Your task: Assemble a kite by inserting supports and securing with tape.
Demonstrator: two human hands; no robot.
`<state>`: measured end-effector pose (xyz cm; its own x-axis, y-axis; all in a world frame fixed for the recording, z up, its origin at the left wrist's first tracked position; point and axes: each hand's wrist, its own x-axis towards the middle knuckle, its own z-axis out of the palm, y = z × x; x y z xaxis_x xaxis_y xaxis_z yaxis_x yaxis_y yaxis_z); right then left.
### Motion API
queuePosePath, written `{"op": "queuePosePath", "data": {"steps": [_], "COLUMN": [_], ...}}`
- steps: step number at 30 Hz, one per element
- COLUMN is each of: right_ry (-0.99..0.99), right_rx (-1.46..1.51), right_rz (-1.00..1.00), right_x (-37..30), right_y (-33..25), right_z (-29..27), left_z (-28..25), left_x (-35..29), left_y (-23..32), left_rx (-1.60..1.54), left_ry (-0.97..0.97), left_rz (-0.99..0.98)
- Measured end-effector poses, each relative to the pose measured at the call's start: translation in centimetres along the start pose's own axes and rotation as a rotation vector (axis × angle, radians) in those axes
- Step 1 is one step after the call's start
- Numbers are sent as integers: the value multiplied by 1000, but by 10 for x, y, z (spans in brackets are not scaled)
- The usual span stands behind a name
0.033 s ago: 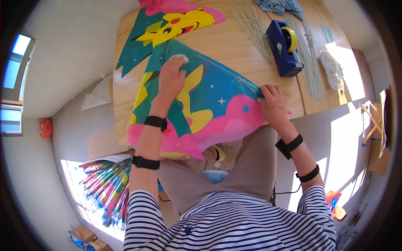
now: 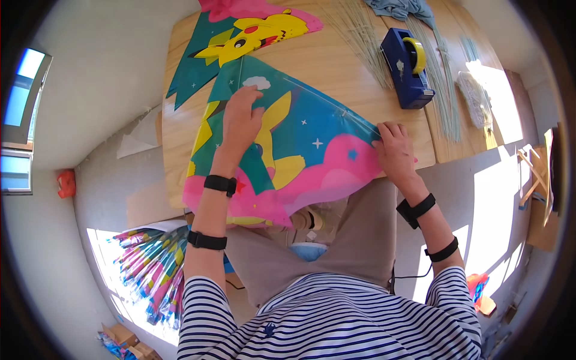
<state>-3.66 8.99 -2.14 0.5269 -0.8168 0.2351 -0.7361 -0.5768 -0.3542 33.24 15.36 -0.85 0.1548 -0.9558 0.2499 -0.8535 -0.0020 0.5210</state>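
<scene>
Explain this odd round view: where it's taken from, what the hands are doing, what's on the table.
There is no machine: a fisheye camera on the wearer's head looks down, so straight edges bend. The bare left hand appears to rest on a colourful printed sheet; the right hand is at its right corner, though whether it pinches is hard to tell. Also on the wooden table: a second printed sheet, a blue tape dispenser, thin sticks and a blue-grey cloth.

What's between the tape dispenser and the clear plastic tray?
Thin, pale sticks lie on the table between the tape dispenser and the tray, as the head view shows.
</scene>
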Motion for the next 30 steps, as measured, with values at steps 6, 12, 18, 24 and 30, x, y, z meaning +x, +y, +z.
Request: {"op": "queuePosePath", "data": {"steps": [6, 12, 18, 24, 30], "right_ry": [-30, -172, 201, 66, -58], "right_rx": [-2, 71, -156, -223, -223], "right_rz": [105, 255, -125, -313, -313], "right_x": [-3, 16, 1, -74, -97], "right_y": [4, 15, -63, -128, -142], "right_z": [-12, -8, -41, -4, 32], "left_z": [-43, -50, -31, -24, -22], "left_x": [-132, -190, -194, -175, -186], "left_y": [12, 35, 51, 57, 56], "left_rx": [319, 193, -437, -1007, -944], "left_ry": [-23, 46, 226, 206, 168], "left_rz": [-54, -123, -446, -671, -698]}}
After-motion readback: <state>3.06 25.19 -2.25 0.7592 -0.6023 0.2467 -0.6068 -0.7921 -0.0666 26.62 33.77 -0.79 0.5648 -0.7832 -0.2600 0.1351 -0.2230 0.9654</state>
